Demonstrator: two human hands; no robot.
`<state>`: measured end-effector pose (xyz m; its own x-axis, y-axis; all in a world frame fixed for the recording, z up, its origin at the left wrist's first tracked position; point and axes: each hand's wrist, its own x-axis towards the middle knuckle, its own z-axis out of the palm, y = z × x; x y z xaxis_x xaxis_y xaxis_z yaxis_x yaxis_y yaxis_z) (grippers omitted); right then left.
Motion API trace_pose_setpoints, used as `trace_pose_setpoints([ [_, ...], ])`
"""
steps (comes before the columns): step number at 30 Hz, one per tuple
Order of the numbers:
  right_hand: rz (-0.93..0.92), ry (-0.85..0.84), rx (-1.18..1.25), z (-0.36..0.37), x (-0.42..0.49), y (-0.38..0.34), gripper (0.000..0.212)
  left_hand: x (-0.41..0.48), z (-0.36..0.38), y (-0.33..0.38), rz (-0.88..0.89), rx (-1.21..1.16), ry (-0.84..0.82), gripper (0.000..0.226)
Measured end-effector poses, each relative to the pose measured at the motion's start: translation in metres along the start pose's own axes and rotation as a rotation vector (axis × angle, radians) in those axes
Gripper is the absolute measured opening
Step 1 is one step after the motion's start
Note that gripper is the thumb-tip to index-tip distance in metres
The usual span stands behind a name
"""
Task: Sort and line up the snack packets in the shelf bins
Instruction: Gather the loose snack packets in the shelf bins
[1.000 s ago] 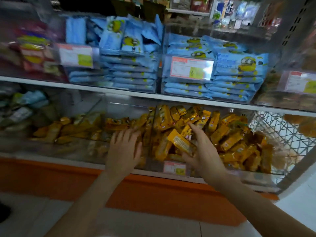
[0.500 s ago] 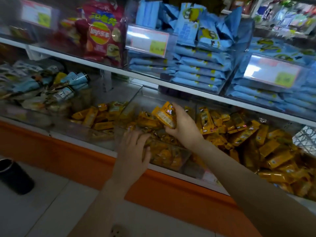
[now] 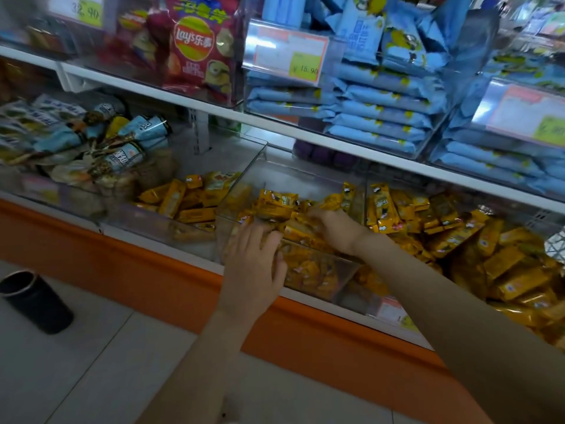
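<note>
Centre frame: our left hand [image 3: 253, 264] lies flat-fingered on the front wall of the clear bin [image 3: 330, 254]; our right hand [image 3: 336, 229] reaches among the yellow packets [image 3: 275, 203] heaped inside, and we cannot tell its grasp. We judge a hasty sweep may spill packets over the rim.

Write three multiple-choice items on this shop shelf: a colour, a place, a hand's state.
1. The small snack packets in the clear plastic bin that the left hand touches are: A yellow; B green; C pink.
2. The red Lay's crisp bag stands: A in that bin; B on the white upper shelf, left of the stacked blue packets; C in the left hand.
3. The left hand: A is clenched in a fist; B pinches the crisp bag; C lies open on the bin's front wall.
Answers: 1 A, yellow wrappers; 2 B, it stands above the bins; 3 C, its fingers lie relaxed on the wall.
</note>
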<state>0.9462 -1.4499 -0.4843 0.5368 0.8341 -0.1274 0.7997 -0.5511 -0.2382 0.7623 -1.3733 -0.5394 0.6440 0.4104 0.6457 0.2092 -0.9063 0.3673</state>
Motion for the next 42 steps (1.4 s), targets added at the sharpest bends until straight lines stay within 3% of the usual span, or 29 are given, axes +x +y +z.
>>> trace_pose_setpoints([
  [5,-0.12,0.253,0.152,-0.012,-0.066,0.003,0.038,0.005,-0.006,0.011,-0.038,0.046,-0.035,0.024],
  [9,-0.18,0.547,0.044,-0.001,-0.138,0.034,0.028,0.01,-0.008,0.028,-0.014,0.1,-0.028,0.027],
  [12,-0.087,0.621,-0.042,0.01,-0.181,0.073,0.026,0.01,-0.002,0.057,0.054,0.053,-0.041,0.02],
  [15,0.113,0.705,-0.086,0.01,-0.212,0.114,0.029,0.008,0.012,0.096,0.208,-0.023,-0.121,0.028],
  [20,0.565,0.633,-0.173,-0.003,-0.244,0.187,0.07,-0.005,0.053,0.159,0.432,-0.037,-0.348,0.044],
  [23,0.775,0.589,-0.025,-0.013,-0.258,0.216,0.105,-0.007,0.077,0.193,0.469,-0.044,-0.5,0.05],
  [29,0.772,0.543,0.318,-0.016,-0.263,0.239,0.128,0.005,0.117,0.25,0.621,-0.068,-0.498,0.052],
  [33,0.728,0.507,0.296,-0.007,-0.26,0.261,0.133,0.017,0.136,0.269,0.611,0.053,-0.583,0.056],
  [38,0.633,0.468,0.271,-0.026,-0.254,0.251,0.1,0.02,0.147,0.285,0.662,0.154,-0.467,0.043],
  [42,0.576,0.343,0.256,-0.021,-0.255,0.256,0.089,0.015,0.158,0.303,0.603,0.016,-0.454,0.041],
])
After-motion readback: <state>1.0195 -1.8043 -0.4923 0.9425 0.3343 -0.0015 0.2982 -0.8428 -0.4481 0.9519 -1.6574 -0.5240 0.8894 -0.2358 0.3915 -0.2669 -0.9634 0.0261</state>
